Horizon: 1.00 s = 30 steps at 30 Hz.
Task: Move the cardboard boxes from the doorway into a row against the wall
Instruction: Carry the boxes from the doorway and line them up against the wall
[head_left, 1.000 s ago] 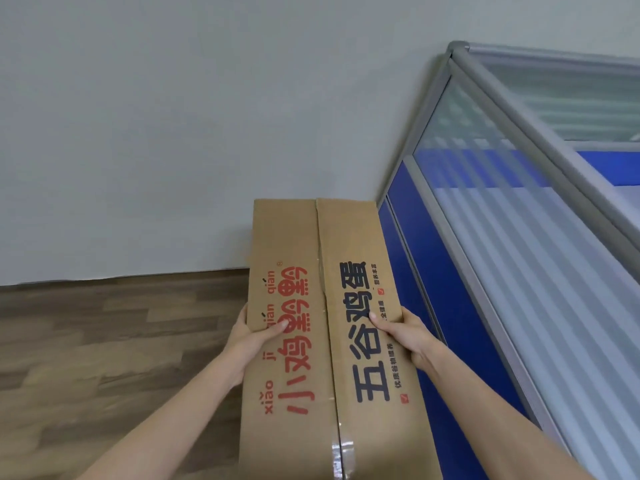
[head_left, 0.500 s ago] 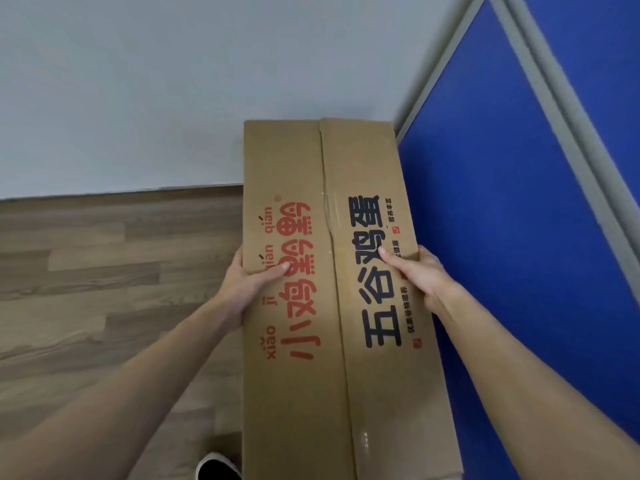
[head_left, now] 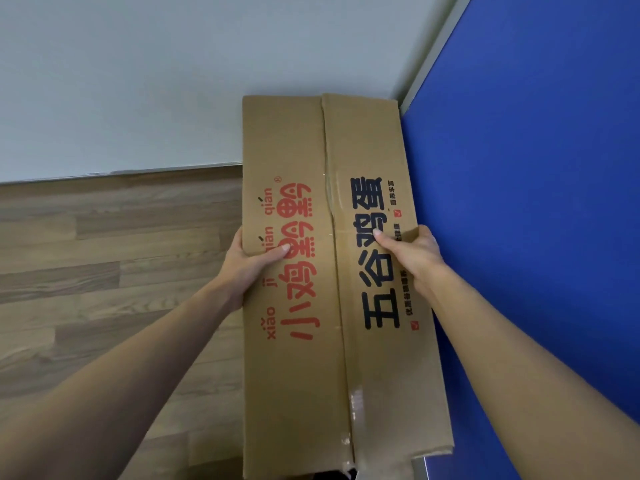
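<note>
my left hand (head_left: 247, 263) grips the left edge of the cardboard box (head_left: 332, 271), thumb on top over the red print, fingers wrapped under. my right hand (head_left: 410, 252) grips the right edge, thumb on the black print. box is long, lengthwise away from me, top flaps shut with a taped centre seam, far end at the white wall (head_left: 156, 81), right side just beside the blue partition (head_left: 536, 202). wood floor (head_left: 104, 271) on the left.
</note>
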Each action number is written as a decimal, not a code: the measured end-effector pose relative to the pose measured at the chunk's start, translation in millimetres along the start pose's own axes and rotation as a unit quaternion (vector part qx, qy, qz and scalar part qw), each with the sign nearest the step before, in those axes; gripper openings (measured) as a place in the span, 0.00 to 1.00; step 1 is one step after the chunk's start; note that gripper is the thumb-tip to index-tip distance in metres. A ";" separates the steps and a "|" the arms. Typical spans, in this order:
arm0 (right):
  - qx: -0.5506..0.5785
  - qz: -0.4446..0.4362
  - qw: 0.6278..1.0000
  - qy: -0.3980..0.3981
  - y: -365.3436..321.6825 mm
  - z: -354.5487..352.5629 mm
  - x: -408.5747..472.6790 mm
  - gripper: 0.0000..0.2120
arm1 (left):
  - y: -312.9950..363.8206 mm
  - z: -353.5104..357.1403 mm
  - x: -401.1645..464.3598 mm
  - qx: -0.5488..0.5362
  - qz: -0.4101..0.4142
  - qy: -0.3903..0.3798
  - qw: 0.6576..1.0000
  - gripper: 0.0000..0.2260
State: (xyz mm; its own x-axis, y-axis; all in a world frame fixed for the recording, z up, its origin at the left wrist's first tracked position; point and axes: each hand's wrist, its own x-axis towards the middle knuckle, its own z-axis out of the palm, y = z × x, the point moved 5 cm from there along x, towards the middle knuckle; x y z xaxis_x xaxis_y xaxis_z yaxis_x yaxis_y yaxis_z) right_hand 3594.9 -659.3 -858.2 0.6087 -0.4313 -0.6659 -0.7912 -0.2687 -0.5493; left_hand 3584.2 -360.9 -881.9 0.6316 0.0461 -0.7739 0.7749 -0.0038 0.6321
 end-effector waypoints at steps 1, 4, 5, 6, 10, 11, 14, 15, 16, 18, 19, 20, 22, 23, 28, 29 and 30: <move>-0.007 -0.002 1.000 0.009 -0.1 2.8 3.9 0.40 | -1.6 3.5 3.1 -0.002 -0.002 0.001 1.000 0.40; -0.032 -0.006 0.998 0.051 -2.6 5.8 15.5 0.45 | -1.9 10.7 9.7 -0.005 0.003 0.002 1.000 0.40; -0.040 -0.008 0.997 0.060 -5.8 4.5 17.8 0.46 | -1.1 11.9 10.9 -0.008 0.003 0.003 1.000 0.40; -0.046 -0.009 0.997 0.062 -7.7 4.6 20.5 0.47 | -1.0 11.8 11.8 -0.010 0.001 0.005 1.000 0.40; -0.082 -0.026 0.993 0.078 -10.6 6.0 18.9 0.46 | -5.4 13.2 12.5 -0.021 0.006 0.025 0.999 0.40; -0.095 -0.035 0.991 0.091 -9.7 6.5 15.5 0.46 | -7.5 14.2 11.8 -0.021 0.010 0.033 0.999 0.40; -0.137 -0.064 0.978 0.146 -9.4 8.0 4.2 0.45 | -10.9 16.2 12.3 -0.030 0.017 0.045 0.998 0.41; -0.148 -0.076 0.973 0.161 -12.6 8.1 0.4 0.42 | -10.3 16.0 12.4 -0.028 0.017 0.046 0.998 0.41; -0.156 -0.090 0.969 0.170 -16.2 8.2 -3.2 0.38 | -9.2 15.8 11.6 -0.024 0.016 0.045 0.999 0.41; -0.165 -0.106 0.966 0.167 -21.8 8.8 -7.0 0.31 | -7.9 16.6 10.7 -0.017 0.009 0.041 0.999 0.40; -0.164 -0.101 0.969 0.156 -23.3 9.0 -9.3 0.29 | -6.9 16.7 8.8 -0.013 0.005 0.039 0.999 0.39; -0.152 -0.088 0.974 0.140 -25.3 7.6 -12.5 0.28 | -5.6 16.3 6.8 -0.014 0.003 0.037 0.999 0.37; -0.108 -0.059 0.987 0.106 -29.7 2.8 -19.2 0.24 | -1.5 13.5 2.9 -0.013 -0.009 0.044 0.999 0.35; -0.088 -0.046 0.991 0.089 -33.9 -1.0 -27.3 0.23 | 2.7 9.7 -3.6 -0.009 -0.019 0.051 0.998 0.34; -0.066 -0.047 0.996 0.047 -70.6 -16.9 -81.0 0.20 | 46.7 -23.3 -42.6 0.013 0.006 0.078 0.997 0.20; -0.066 -0.058 0.996 0.031 -84.9 -18.3 -105.3 0.19 | 62.4 -36.4 -62.2 0.014 0.019 0.079 0.997 0.17; -0.062 -0.066 0.996 0.018 -95.6 -19.8 -118.8 0.16 | 75.5 -42.5 -73.1 0.007 0.031 0.078 0.996 0.15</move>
State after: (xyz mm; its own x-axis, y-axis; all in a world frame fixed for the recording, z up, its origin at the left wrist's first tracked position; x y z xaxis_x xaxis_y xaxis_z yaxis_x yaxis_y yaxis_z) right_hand 3597.1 -599.4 -716.6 0.7071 -0.4150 -0.5725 -0.7070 -0.4281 -0.5629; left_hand 3595.3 -322.0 -776.0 0.6676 0.1997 -0.7172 0.7353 -0.0259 0.6772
